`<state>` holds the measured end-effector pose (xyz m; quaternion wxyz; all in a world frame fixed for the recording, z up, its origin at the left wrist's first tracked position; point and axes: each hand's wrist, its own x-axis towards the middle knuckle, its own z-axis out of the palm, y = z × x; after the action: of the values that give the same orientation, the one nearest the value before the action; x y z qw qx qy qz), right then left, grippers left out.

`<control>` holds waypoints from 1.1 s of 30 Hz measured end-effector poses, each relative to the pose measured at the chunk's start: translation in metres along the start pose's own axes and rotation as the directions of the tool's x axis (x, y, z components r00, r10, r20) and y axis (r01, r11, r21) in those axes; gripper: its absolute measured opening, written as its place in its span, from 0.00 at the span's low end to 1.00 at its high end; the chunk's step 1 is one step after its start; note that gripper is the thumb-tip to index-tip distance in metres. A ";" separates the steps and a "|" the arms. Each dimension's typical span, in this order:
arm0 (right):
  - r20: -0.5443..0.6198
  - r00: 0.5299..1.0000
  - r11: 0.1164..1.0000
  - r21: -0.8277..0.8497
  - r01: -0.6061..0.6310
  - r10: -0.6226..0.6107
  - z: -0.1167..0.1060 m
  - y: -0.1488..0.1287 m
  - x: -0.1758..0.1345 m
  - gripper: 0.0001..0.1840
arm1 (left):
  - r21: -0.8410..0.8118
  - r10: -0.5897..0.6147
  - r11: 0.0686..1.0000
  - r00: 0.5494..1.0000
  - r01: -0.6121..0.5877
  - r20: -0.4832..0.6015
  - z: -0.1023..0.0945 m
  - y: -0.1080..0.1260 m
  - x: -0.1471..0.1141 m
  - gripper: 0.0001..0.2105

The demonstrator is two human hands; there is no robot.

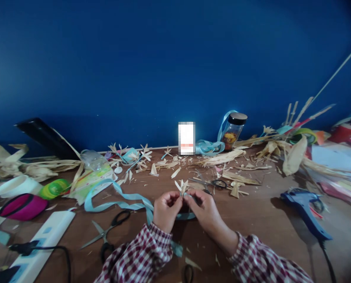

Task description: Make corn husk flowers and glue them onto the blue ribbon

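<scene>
My left hand (167, 210) pinches the base of a small corn husk flower (181, 186), whose pale pointed petals stand up above the fingertips. Against it, my right hand (204, 208) is closed, thumb and forefinger pressed at the flower's base. A light blue ribbon (134, 197) runs from the left of the table up to my hands, and a stretch of it shows below them. What lies between the fingertips is largely hidden. Open scissors (104, 234) with black handles lie left of my left forearm. Another pair of scissors (206, 183) rests just beyond my hands.
At the right lies a blue glue gun (307, 210) with its cord. A white power strip (50, 236) with plugs is at the left. Corn husks (222, 157), finished-looking husk flowers (146, 152) and a lidded jar (233, 131) line the blue wall.
</scene>
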<state>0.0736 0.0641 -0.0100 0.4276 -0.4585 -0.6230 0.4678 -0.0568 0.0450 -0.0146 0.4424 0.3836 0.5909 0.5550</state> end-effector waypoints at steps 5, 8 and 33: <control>0.010 1.000 1.000 0.011 -0.001 0.001 -0.001 0.003 0.001 0.10 | -0.073 -0.041 0.996 0.998 0.044 0.046 0.000 0.002 0.000 0.10; 0.034 0.999 0.999 0.034 0.002 -0.003 -0.001 0.001 0.001 0.09 | -0.076 -0.038 0.996 0.998 0.041 0.046 0.001 0.005 -0.001 0.10; 0.006 0.999 0.992 -0.117 0.036 -0.035 -0.007 0.002 0.004 0.11 | -0.251 -0.097 0.964 0.995 0.090 -0.015 -0.001 0.002 0.001 0.17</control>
<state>0.0803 0.0697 -0.0104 0.4071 -0.4708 -0.6582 0.4235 -0.0581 0.0462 -0.0131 0.5048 0.2888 0.5396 0.6088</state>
